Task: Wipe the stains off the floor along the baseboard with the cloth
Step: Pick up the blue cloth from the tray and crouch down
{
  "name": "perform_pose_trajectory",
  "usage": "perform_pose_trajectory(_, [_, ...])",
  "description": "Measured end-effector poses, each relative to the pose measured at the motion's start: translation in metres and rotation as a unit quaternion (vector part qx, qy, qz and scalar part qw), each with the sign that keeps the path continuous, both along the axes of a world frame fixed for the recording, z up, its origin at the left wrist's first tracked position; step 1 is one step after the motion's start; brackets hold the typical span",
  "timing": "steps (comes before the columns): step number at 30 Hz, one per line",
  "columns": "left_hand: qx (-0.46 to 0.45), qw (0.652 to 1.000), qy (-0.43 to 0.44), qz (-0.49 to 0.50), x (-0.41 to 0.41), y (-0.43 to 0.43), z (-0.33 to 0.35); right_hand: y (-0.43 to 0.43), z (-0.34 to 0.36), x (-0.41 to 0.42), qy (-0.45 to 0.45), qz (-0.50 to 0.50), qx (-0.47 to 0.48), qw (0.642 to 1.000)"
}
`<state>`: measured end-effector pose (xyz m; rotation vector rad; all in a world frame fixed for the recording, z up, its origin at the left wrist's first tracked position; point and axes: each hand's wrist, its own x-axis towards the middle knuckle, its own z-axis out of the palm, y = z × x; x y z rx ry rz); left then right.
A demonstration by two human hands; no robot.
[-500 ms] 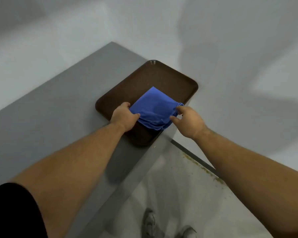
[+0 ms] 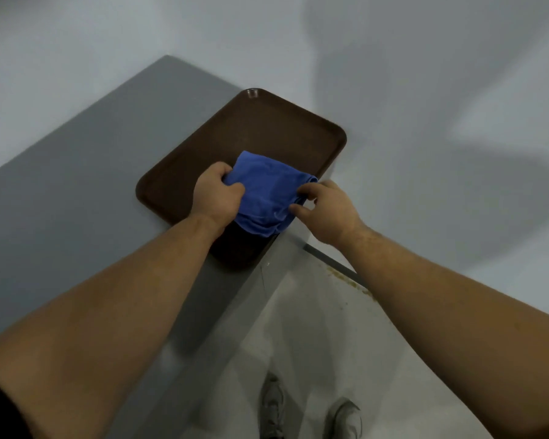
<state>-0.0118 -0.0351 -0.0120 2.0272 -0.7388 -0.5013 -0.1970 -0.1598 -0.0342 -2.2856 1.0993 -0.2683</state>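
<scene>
A blue cloth (image 2: pixel 267 191) lies bunched over the near right part of a brown tray (image 2: pixel 267 128) on a grey table. My left hand (image 2: pixel 214 194) is closed on the cloth's left side. My right hand (image 2: pixel 327 210) pinches its right edge between thumb and fingers. Down on the pale floor, brownish stains (image 2: pixel 346 278) run along the dark baseboard (image 2: pixel 330 261) at the foot of the white wall, partly hidden by my right forearm.
The grey table (image 2: pixel 92 185) fills the left side, its corner right beside the wall (image 2: pixel 425 122). The tray sits at the table's right edge. Two grey shoes (image 2: pixel 311 413) stand on the floor (image 2: pixel 314 343) below.
Both hands have tightened on the cloth, gathering it into a smaller bunch; the left hand now grips it more fully. The view has shifted slightly.
</scene>
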Motion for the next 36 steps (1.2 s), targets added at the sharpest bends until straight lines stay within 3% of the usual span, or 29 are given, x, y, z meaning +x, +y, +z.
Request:
perform_pose_trajectory(2, [-0.077,0.996,0.047,-0.017,-0.016,-0.003,0.014,-0.004,0.007,-0.007,-0.028,-0.015,0.027,0.999])
perform_pose_trajectory(5, [-0.144,0.983,0.088,-0.073,-0.047,-0.009,0.036,-0.007,0.023,-0.026,-0.141,-0.088,0.125,0.978])
perform_pose_trajectory(8, [-0.159,0.963,0.137,-0.17,-0.084,-0.015,0.049,-0.006,0.037,-0.056,-0.261,-0.12,0.309,0.907])
perform_pose_trajectory(11, [-0.122,0.953,0.144,-0.237,-0.128,-0.017,0.046,0.002,0.031,-0.096,-0.314,-0.104,0.465,0.821])
perform_pose_trajectory(14, [-0.075,0.956,0.16,-0.234,-0.172,-0.02,0.019,0.014,0.004,-0.144,-0.31,-0.128,0.502,0.797])
perform_pose_trajectory(21, [0.041,0.972,0.194,-0.125,-0.263,-0.001,-0.118,0.031,-0.118,-0.263,-0.268,-0.111,0.518,0.805])
perform_pose_trajectory(27, [0.164,0.945,0.253,-0.126,-0.29,0.026,-0.234,0.064,-0.215,-0.3,-0.164,-0.157,0.372,0.9])
perform_pose_trajectory(32, [0.266,0.901,0.296,-0.174,-0.274,0.044,-0.368,0.07,-0.351,-0.283,-0.123,-0.186,0.284,0.932])
perform_pose_trajectory(36, [0.267,0.921,0.246,-0.139,-0.259,0.037,-0.485,0.062,-0.479,-0.27,-0.079,-0.183,0.239,0.95])
